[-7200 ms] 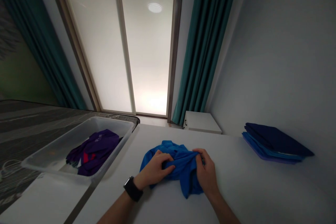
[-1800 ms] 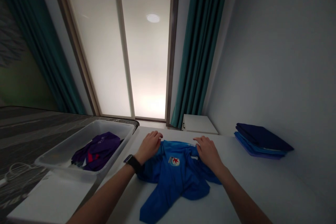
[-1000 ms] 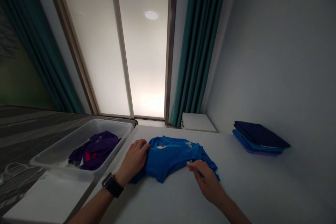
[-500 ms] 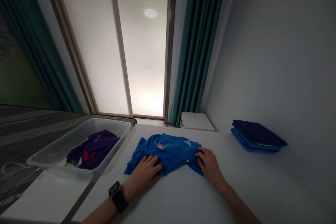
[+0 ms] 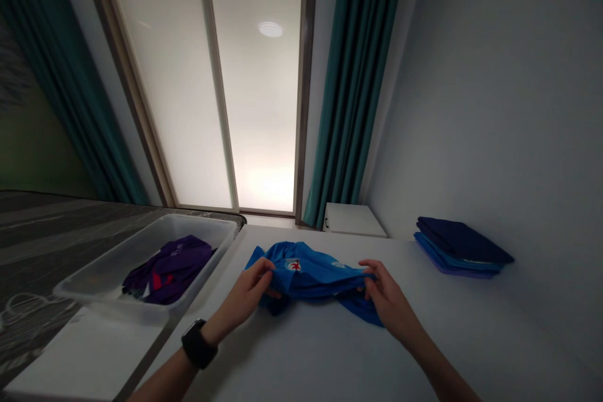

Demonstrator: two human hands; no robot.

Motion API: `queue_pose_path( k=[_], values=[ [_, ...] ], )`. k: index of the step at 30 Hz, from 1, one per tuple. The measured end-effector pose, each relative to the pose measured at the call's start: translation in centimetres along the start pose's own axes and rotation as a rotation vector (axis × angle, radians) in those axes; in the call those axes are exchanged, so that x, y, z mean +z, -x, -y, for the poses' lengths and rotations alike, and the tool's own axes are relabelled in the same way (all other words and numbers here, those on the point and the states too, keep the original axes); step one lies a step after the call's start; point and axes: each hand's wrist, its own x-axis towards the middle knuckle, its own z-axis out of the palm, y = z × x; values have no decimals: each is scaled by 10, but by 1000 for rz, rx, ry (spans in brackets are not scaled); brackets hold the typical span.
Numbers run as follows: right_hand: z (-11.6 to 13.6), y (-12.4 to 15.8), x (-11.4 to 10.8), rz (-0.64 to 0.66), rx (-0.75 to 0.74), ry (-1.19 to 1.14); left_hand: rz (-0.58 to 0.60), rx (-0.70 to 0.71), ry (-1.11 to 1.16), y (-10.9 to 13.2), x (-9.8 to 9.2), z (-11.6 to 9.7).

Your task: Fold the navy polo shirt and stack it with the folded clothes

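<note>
A blue shirt [image 5: 311, 273] with a small red-and-white badge and white lettering lies crumpled on the white table [image 5: 325, 352]. Its near edge is lifted a little off the surface, stretched between my two hands. My left hand [image 5: 252, 282], with a black watch on the wrist, pinches the left part of that edge. At the other end, my right hand [image 5: 381, 292] grips the cloth between thumb and fingers. Part of the shirt hangs down below the right hand onto the table.
To the left stands a translucent plastic bin [image 5: 94, 276] holding a purple garment [image 5: 172, 270]. A stack of folded dark and light blue clothes [image 5: 464, 248] sits at the right by the wall. Beyond the table's far edge is a white cabinet [image 5: 355, 220].
Both hands have closed on the shirt's near edge and raised it off the table. The left hand moved slightly left and up; the right moved slightly right. The cloth is pulled tauter.
</note>
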Motion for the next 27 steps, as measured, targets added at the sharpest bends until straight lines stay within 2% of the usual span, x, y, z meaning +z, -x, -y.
queue_pose_path(
  k=[2, 4, 7, 9, 11, 14, 16, 19, 21, 24, 27],
  values=[
    [4, 1, -8, 40, -80, 84, -1, 132, -236, 2, -6, -6],
    [5, 0, -14, 26, -202, 218, -13, 242, -453, 2, -12, -12],
    [0, -2, -19, -45, -346, 371, -25, 312, -568, -1, -15, -18],
    [-6, -4, -18, -63, -324, 380, -38, 293, -552, -4, -14, -20],
    [-11, -7, -16, -49, -176, 313, -62, 236, -504, -7, -13, -21],
    [-15, -12, -12, -15, 125, 114, -92, 104, -379, -14, -14, -21],
    [-11, -15, -12, -26, 190, 0, -103, 24, -272, -18, -17, -20],
    [6, -17, -18, -39, 148, -77, -128, -30, -147, -21, -26, -25],
    [21, -17, -26, -30, 131, -97, -123, -10, -74, -18, -33, -35],
    [40, -15, -36, -65, 38, -27, -1, 63, -19, -10, -42, -54],
    [41, -15, -36, -164, -89, 247, 150, 124, -241, -8, -44, -60]
  ],
)
